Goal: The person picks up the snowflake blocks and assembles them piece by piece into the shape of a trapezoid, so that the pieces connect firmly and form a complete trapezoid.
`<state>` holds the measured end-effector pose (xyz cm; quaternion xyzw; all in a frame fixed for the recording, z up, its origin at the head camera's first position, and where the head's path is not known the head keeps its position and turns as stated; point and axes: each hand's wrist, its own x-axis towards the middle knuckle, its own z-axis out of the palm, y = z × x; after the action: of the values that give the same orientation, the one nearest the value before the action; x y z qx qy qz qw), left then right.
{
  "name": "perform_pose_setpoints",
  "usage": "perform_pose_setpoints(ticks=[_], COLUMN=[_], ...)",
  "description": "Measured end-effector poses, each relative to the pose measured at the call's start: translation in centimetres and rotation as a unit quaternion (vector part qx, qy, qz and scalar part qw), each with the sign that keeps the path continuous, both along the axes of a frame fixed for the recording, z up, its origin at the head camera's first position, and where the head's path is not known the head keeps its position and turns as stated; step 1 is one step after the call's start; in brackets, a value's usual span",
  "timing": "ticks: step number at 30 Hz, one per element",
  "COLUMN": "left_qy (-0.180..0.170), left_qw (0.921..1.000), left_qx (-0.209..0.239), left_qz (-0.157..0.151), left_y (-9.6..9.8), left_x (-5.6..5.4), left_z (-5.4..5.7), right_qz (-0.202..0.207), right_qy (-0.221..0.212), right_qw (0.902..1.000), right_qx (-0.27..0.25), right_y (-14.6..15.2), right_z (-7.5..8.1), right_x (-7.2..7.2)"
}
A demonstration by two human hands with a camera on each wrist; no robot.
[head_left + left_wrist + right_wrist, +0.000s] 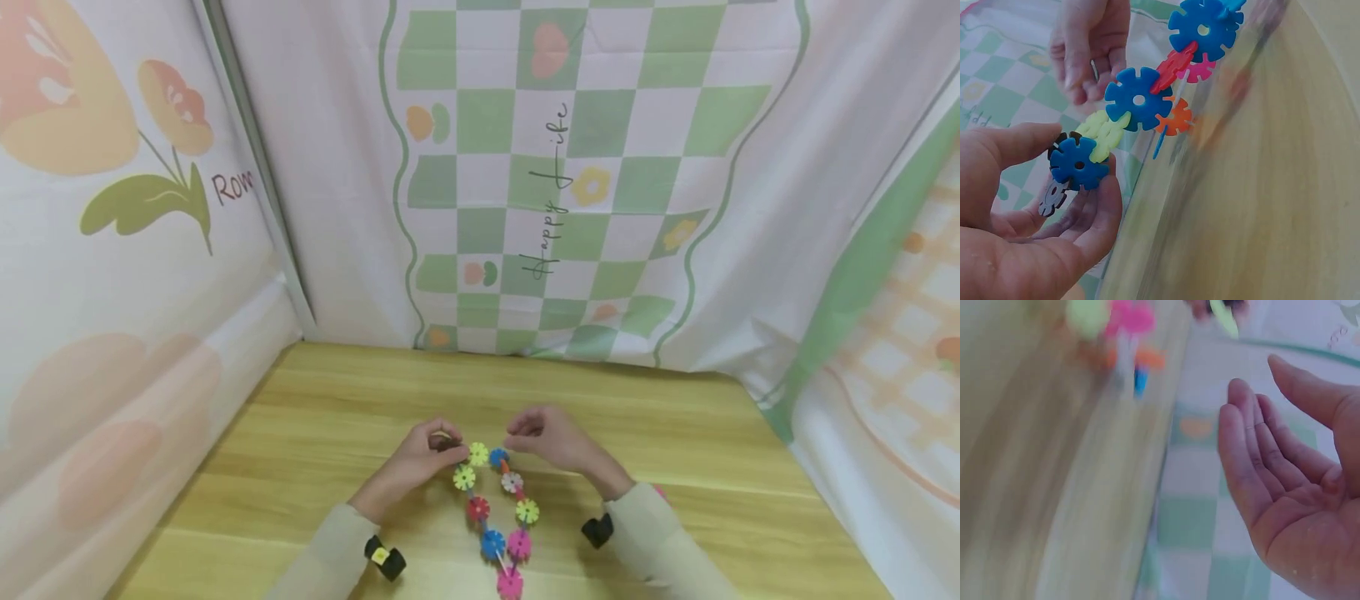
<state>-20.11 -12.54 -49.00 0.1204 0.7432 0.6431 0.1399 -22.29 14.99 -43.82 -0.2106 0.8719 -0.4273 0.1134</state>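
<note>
A chain of notched plastic snowflake discs in several colours lies in a narrow loop on the table, with a pink disc (510, 582) at its near end. My left hand (416, 462) pinches the chain's left end between thumb and fingers. In the left wrist view that grip is around a blue disc (1079, 164), with a dark disc behind it, a grey disc (1052, 199) below and a yellow-green disc (1104, 134) linked on. My right hand (1297, 481) holds nothing, its palm and relaxed fingers showing. It is just right of the chain's other end, a blue disc (498, 457).
The wood-grain table (645, 417) is bounded by a printed cloth (480, 229) at the back and more cloth on both sides. A small pink piece (660, 492) shows beside the right sleeve. Black straps (385, 558) are on both wrists.
</note>
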Motion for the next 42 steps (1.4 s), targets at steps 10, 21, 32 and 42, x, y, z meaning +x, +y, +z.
perform_pose_setpoints(ticks=[10,21,32,42], left_qy=[0.023,0.051,0.052,0.053], left_qw=[0.9993,0.9978,0.9976,0.9975], left_qx=[-0.028,-0.042,-0.046,-0.046], left_qz=[-0.008,-0.008,-0.007,-0.005], left_y=[0.3,0.2,0.4,0.2], left_x=[0.0,0.0,0.1,-0.1], left_z=[-0.5,-0.5,-0.5,-0.6], right_qz=[-0.03,-0.035,-0.054,-0.044], right_qy=[0.08,0.109,0.071,0.067], right_qw=[0.9891,0.9806,0.9867,0.995], right_qx=[0.12,0.159,0.136,0.06], right_y=[13.2,19.9,18.7,11.7], right_z=[0.3,-2.6,-3.9,-3.4], right_x=[2.1,4.5,4.7,2.4])
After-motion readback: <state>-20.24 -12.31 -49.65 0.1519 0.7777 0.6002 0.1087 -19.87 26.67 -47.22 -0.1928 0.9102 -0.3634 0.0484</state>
